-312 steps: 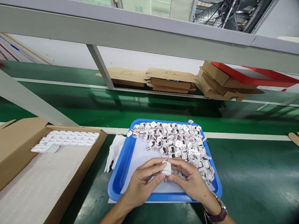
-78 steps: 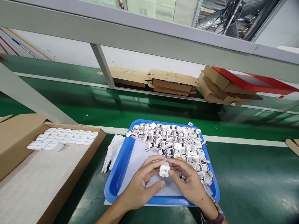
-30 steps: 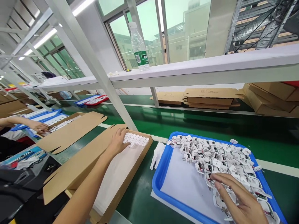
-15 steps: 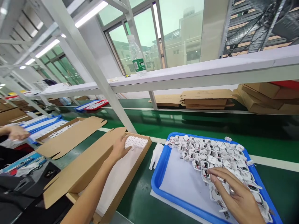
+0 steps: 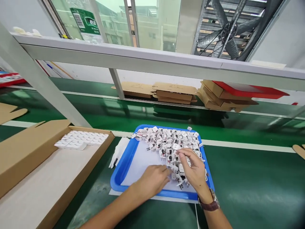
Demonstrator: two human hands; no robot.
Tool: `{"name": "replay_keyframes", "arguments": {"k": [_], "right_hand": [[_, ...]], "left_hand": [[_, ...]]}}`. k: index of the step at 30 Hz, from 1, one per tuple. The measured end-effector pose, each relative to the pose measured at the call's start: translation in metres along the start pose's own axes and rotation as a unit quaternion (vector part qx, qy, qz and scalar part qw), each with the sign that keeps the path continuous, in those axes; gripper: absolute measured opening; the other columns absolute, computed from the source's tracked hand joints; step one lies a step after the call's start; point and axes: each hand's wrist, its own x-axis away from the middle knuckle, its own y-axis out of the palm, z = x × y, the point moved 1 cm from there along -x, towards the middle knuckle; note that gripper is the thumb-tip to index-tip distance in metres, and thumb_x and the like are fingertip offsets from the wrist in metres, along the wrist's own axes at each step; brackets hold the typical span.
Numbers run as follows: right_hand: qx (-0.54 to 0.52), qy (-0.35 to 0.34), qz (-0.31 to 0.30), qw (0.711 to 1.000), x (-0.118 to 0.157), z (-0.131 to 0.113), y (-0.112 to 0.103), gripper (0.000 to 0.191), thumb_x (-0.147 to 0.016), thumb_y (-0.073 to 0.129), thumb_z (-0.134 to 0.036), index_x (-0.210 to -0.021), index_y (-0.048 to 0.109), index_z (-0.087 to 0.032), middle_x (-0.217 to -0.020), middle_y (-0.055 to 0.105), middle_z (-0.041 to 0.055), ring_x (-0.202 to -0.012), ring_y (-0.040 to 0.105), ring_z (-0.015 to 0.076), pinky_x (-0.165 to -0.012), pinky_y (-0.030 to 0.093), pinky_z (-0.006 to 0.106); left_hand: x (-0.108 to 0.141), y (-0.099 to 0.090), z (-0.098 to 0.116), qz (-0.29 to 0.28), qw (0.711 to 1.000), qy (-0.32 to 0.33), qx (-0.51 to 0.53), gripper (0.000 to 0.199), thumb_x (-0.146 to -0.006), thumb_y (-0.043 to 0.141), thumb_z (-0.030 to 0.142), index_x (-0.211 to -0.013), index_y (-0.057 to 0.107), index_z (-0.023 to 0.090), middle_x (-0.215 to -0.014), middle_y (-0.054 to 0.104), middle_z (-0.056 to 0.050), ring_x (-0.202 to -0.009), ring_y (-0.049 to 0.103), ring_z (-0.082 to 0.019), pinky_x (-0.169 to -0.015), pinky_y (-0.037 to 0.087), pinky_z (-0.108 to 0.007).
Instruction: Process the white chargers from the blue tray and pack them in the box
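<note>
Many plugs (image 5: pixel 175 146) are lying in a tray (image 5: pixel 126 160).
Right hand (image 5: pixel 193 169) is hovering nearest, over them, left hand (image 5: pixel 152 179) just leftward; cannot tell whether either grip is pinching.

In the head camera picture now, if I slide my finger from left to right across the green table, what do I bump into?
Cardboard box → white glove → left hand → right hand → watch. The hands overlap the blue tray and white plugs, so those are skipped.

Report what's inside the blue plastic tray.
Small white plastic plug housings crowd its far and right areas, on a flat white sheet. The right hand hides some; the sheet beneath the housings is covered.
</note>
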Motion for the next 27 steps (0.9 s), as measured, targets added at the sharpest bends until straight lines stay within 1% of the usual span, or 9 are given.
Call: {"name": "replay_keyframes", "arguments": {"k": [5,9,11,13,15,17,18,23,27], "right_hand": [[0.004,-0.006,0.010,1.000,-0.003,-0.001,-0.001,0.017,-0.101,0.060,-0.014,-0.104,0.074,-0.022,-0.099,0.075,0.0066,-0.094,0.071,0.0200,-0.084,0.058,0.035],[0.003,-0.006,0.011,1.000,-0.003,-0.002,-0.001,0.017,-0.101,0.060,-0.012,-0.105,0.074,-0.022,-0.098,0.075,0.0070,-0.095,0.071,0.0204,-0.085,0.058,0.036],[0.000,-0.005,0.007,1.000,-0.002,-0.003,-0.001,0.018,-0.101,0.060,-0.012,-0.107,0.074,-0.022,-0.099,0.075,0.0069,-0.096,0.071,0.0201,-0.085,0.058,0.036],[-0.005,-0.006,-0.005,1.000,-0.001,-0.005,0.000,0.020,-0.101,0.060,-0.011,-0.109,0.074,-0.023,-0.100,0.075,0.0068,-0.097,0.070,0.0198,-0.086,0.057,0.036],[-0.010,-0.010,-0.025,1.000,0.000,-0.006,0.001,0.023,-0.102,0.058,-0.010,-0.112,0.074,-0.024,-0.102,0.074,0.0067,-0.098,0.070,0.0196,-0.087,0.058,0.035],[-0.014,-0.017,-0.055,0.998,0.002,-0.008,0.003,0.028,-0.101,0.057,-0.009,-0.118,0.074,-0.025,-0.106,0.074,0.0072,-0.101,0.071,0.0201,-0.089,0.059,0.035],[-0.017,-0.021,-0.080,0.996,0.003,-0.008,0.004,0.032,-0.101,0.057,-0.009,-0.123,0.072,-0.026,-0.110,0.074,0.0079,-0.103,0.070,0.0206,-0.090,0.059,0.036],[-0.056,-0.029,-0.190,0.980,0.010,-0.008,0.011,0.047,-0.098,0.063,-0.008,-0.140,0.064,-0.030,-0.125,0.070,0.0093,-0.117,0.067,0.0229,-0.100,0.058,0.039],[-0.054,-0.041,-0.175,0.982,0.014,-0.005,0.014,0.046,-0.095,0.071,-0.011,-0.136,0.067,-0.031,-0.122,0.072,0.0082,-0.112,0.070,0.0231,-0.096,0.061,0.038]], "left_hand": [[-0.020,0.027,0.009,0.022,0.998,0.040,0.032,0.017,-0.097,0.060,0.015,-0.087,0.074,0.016,-0.085,0.073,-0.007,-0.076,0.073,-0.024,-0.069,0.057,-0.030],[-0.009,0.020,0.007,0.041,0.995,0.031,0.085,0.020,-0.095,0.059,0.011,-0.083,0.073,0.017,-0.083,0.069,-0.005,-0.076,0.071,-0.020,-0.070,0.057,-0.027],[0.001,0.008,0.003,0.063,0.983,0.015,0.175,0.012,-0.090,0.065,0.012,-0.083,0.072,0.019,-0.095,0.070,-0.006,-0.090,0.072,-0.021,-0.079,0.058,-0.028],[0.011,-0.007,-0.003,0.082,0.940,-0.020,0.330,0.007,-0.087,0.068,0.013,-0.086,0.068,0.020,-0.116,0.069,-0.009,-0.108,0.071,-0.024,-0.088,0.059,-0.031],[0.018,-0.020,-0.011,0.085,0.868,-0.062,0.485,0.006,-0.090,0.066,0.018,-0.085,0.062,0.020,-0.129,0.066,-0.011,-0.109,0.071,-0.024,-0.086,0.062,-0.034],[0.020,-0.029,-0.019,0.099,0.823,-0.089,0.553,0.011,-0.091,0.066,0.023,-0.083,0.059,0.020,-0.128,0.067,-0.011,-0.103,0.072,-0.022,-0.081,0.063,-0.033],[0.020,-0.032,-0.022,0.119,0.817,-0.098,0.556,0.010,-0.090,0.069,0.023,-0.085,0.060,0.020,-0.125,0.068,-0.011,-0.103,0.072,-0.022,-0.082,0.063,-0.033],[0.014,-0.032,-0.032,0.201,0.854,-0.133,0.461,0.045,-0.084,0.076,0.021,-0.128,0.066,0.026,-0.123,0.070,-0.008,-0.112,0.067,-0.023,-0.090,0.060,-0.035],[0.011,-0.021,-0.033,0.223,0.857,-0.103,0.453,0.032,-0.088,0.073,0.023,-0.120,0.075,0.025,-0.116,0.072,-0.008,-0.104,0.069,-0.024,-0.079,0.061,-0.032]]}}
